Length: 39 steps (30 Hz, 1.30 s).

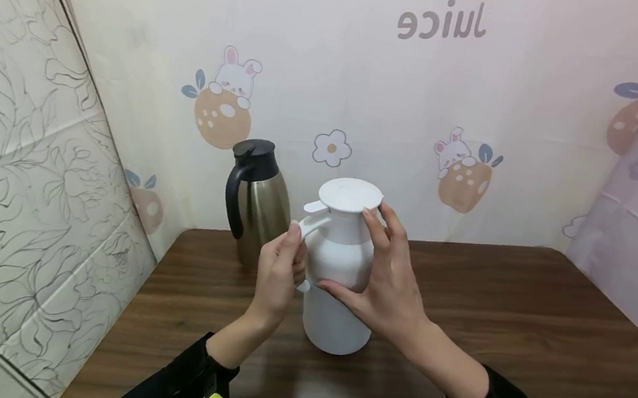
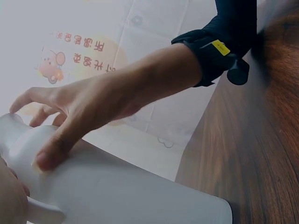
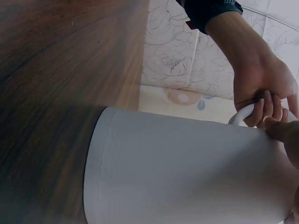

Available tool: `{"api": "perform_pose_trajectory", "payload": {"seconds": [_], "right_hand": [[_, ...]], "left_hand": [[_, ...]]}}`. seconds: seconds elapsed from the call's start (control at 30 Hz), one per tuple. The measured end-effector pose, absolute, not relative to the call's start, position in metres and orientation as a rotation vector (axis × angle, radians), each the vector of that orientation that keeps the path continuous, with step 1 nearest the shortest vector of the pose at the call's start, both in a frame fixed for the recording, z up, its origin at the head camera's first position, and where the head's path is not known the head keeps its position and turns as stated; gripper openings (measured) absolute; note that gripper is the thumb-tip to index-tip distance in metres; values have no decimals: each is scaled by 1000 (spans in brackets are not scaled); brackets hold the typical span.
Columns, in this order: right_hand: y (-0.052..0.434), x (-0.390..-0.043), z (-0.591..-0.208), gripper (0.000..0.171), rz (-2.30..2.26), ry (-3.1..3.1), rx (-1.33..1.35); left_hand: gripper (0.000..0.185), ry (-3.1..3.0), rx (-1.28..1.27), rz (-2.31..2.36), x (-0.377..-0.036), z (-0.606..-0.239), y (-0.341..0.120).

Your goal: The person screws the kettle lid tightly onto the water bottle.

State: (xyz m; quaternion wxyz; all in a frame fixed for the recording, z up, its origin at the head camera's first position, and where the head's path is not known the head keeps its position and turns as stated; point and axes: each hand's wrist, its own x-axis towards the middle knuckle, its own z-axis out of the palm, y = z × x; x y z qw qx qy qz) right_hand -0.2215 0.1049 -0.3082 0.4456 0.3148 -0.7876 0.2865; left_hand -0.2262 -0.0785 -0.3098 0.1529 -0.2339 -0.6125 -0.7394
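A white thermos jug (image 1: 336,317) with a flat white lid (image 1: 350,194) stands upright on the brown wooden table (image 1: 516,323). My left hand (image 1: 290,254) grips the jug's white handle (image 1: 312,224) on its left side. My right hand (image 1: 371,256) wraps round the jug's shoulder, thumb low on the front and fingers reaching up to the lid's rim. The left wrist view shows the right hand (image 2: 84,112) pressing on the jug (image 2: 131,186). In the right wrist view the left hand (image 3: 261,88) has its fingers curled through the handle (image 3: 243,114) of the jug (image 3: 187,172).
A steel jug (image 1: 262,212) with a black lid and black handle stands behind and to the left, close to the white jug. Patterned cloth walls (image 1: 422,106) enclose the table at the back, left and right. Bare tabletop extends to the right.
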Motion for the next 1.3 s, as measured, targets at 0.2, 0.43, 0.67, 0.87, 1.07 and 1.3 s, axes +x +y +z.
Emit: {"api": "perform_pose_trajectory", "payload": {"seconds": [0.2,0.43,0.67,0.87,1.07,1.3], "right_hand": [[112,-227,-309,121,683,-1975,776],[120,-244,-311,112,678,-2053,746],[123,-261,-314,96,700,-2092,748],[127,-270,-322,92,704,-2129,753],[140,-270,-331,73,727,-2180,714],[157,-269,-338,60,781,-2240,648]], "left_hand": [[48,-1762,-792,-2128,-229,-312,-76],[30,-1833,-1011,-2134,-235,-317,-75],[21,-1954,-1160,-1977,-252,-319,-74],[15,-1983,-1126,-1881,-251,-313,-70],[13,-2005,-1082,-1797,-246,-299,-72],[17,-2009,-1047,-1747,-263,-299,-72]]}}
